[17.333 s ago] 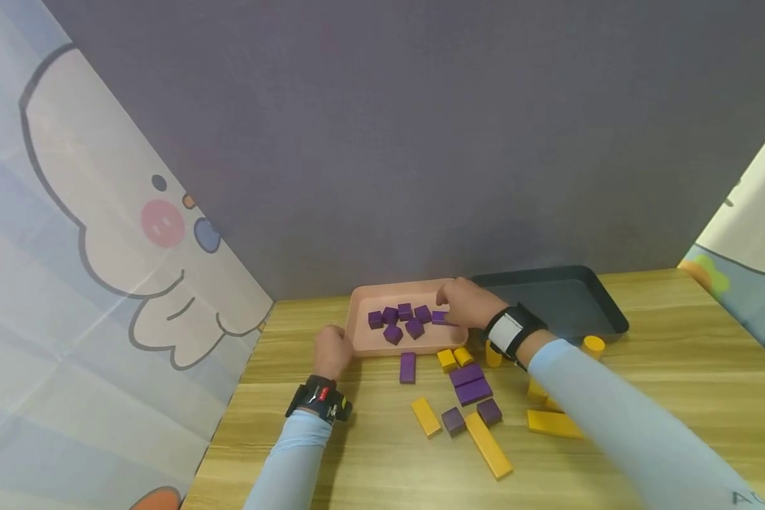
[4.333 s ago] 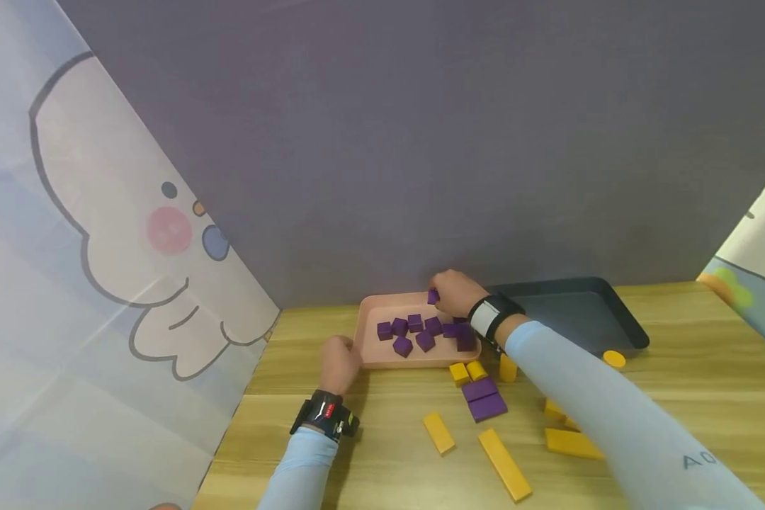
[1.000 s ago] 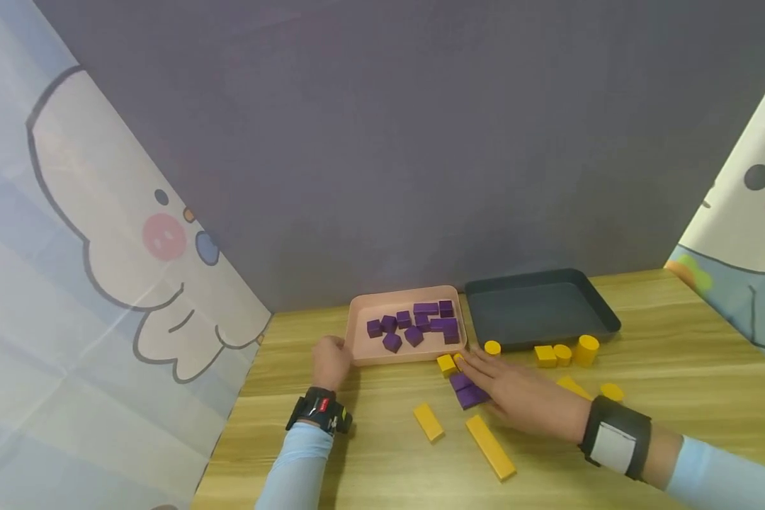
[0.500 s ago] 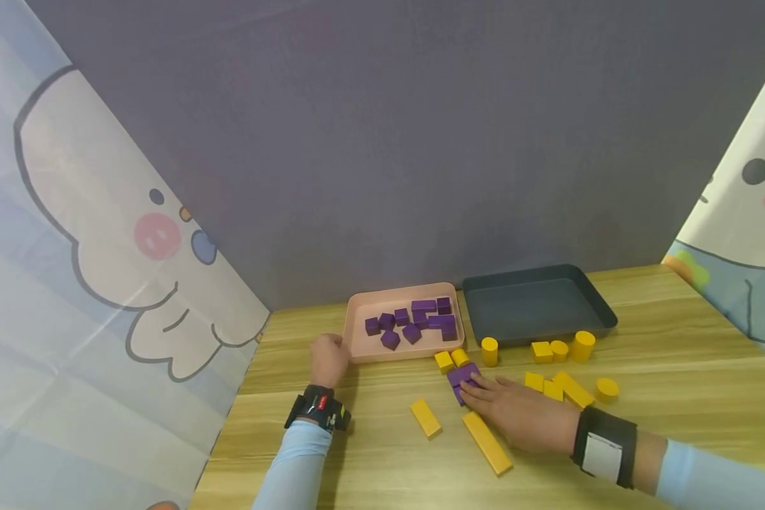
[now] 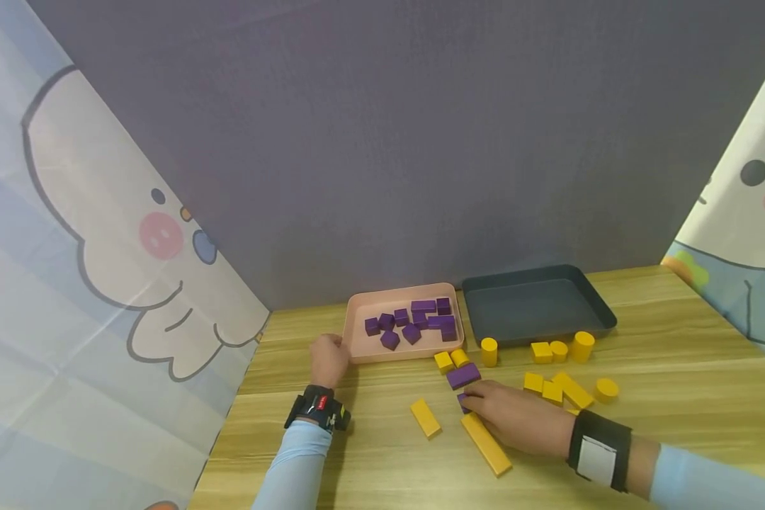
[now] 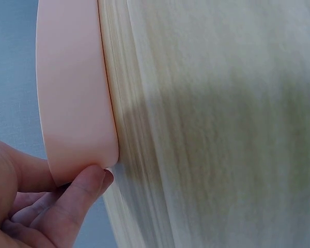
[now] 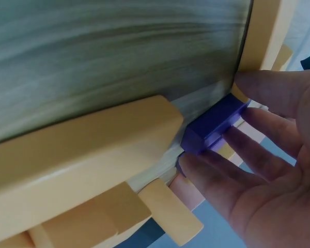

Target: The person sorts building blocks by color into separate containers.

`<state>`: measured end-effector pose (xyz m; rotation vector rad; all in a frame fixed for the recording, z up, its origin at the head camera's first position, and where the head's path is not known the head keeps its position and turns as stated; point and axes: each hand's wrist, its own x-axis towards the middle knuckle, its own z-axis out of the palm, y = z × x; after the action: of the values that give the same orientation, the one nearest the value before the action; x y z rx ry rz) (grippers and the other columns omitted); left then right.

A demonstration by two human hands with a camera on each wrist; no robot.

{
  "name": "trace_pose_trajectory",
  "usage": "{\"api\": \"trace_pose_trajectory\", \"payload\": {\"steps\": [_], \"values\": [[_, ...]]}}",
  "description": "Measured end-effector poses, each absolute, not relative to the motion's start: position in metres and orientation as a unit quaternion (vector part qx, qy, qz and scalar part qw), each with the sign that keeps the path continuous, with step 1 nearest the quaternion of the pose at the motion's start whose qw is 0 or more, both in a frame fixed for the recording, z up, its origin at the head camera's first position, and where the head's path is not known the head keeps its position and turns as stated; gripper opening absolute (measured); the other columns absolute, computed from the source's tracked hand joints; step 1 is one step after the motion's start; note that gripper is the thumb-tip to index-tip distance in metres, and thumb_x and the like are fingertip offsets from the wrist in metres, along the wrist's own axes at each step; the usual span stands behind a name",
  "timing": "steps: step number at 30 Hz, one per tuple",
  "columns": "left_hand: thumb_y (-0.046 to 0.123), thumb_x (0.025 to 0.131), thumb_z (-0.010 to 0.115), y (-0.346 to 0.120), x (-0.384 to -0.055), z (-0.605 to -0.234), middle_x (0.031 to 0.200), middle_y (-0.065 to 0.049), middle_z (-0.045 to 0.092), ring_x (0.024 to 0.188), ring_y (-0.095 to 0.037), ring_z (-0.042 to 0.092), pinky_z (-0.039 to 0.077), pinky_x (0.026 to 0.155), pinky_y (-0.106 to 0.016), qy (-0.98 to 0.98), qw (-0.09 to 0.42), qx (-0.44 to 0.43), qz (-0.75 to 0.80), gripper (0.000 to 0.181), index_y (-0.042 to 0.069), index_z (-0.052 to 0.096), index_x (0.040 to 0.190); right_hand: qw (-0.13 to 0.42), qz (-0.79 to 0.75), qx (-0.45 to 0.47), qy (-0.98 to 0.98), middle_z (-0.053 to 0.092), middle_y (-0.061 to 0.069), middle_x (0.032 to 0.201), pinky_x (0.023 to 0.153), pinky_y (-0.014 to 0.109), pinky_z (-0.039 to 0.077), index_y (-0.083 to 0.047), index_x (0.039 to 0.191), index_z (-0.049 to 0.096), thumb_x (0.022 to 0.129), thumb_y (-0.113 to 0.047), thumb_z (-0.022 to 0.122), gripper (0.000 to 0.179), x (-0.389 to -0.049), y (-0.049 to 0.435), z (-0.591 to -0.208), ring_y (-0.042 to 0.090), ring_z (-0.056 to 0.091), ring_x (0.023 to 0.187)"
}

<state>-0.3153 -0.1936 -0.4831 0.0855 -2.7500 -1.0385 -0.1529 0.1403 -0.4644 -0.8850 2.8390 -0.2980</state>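
Presently the purple block (image 7: 214, 123) is sitting by the far end of the long yellow bar (image 5: 486, 445), and the right hand (image 5: 519, 416) is gripping it between bent fingers and thumb; from here I am judging a straight-up lift cleanest, sparing the bar. Farther out, the left hand (image 5: 329, 360) is pinching the pink tray (image 5: 395, 355) by its near-left corner.

One left arm (image 5: 293, 460), pointing from near to far, ends in one left hand (image 5: 329, 361), its fingers (image 6: 75, 199) bent in a pinch; one right arm (image 5: 707, 467), angled inward from the near right, ends in one right hand (image 5: 523, 416), fingers curled in a grip.
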Motion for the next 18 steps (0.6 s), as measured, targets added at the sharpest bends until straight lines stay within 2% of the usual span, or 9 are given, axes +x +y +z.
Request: {"api": "trace_pose_trajectory", "payload": {"steps": [6,12,18], "values": [[-0.001,0.089,0.060,-0.194,-0.316,-0.484,0.103,-0.026,0.078,0.084,-0.031,0.071,0.059,0.065,-0.037,-0.930,0.098,0.036,-0.353,0.026,-0.010,0.076,0.107,0.060,-0.099,-0.294,0.949,0.066,0.000,0.123,0.096,0.037,0.061,-0.021,0.134,0.069,0.101,-0.024,0.068,0.033,-0.159,0.134,-0.466,0.015,0.068,0.109],[0.000,0.089,0.061,-0.193,-0.317,-0.485,0.105,-0.025,0.077,0.086,-0.030,0.071,0.060,0.068,-0.039,-0.932,0.089,0.045,-0.349,0.027,-0.009,0.076,0.109,0.073,-0.121,-0.270,0.952,0.071,0.002,0.126,0.099,0.043,0.060,-0.021,0.131,0.070,0.101,-0.025,0.069,0.031,-0.163,0.130,-0.469,0.020,0.070,0.115],[0.000,0.089,0.061,-0.193,-0.315,-0.484,0.104,-0.025,0.077,0.085,-0.031,0.072,0.061,0.069,-0.040,-0.931,0.095,0.041,-0.350,0.026,-0.009,0.076,0.108,0.075,-0.141,-0.270,0.950,0.075,0.004,0.125,0.098,0.044,0.060,-0.017,0.128,0.073,0.100,-0.017,0.070,0.029,-0.168,0.127,-0.469,0.022,0.072,0.116]]}}
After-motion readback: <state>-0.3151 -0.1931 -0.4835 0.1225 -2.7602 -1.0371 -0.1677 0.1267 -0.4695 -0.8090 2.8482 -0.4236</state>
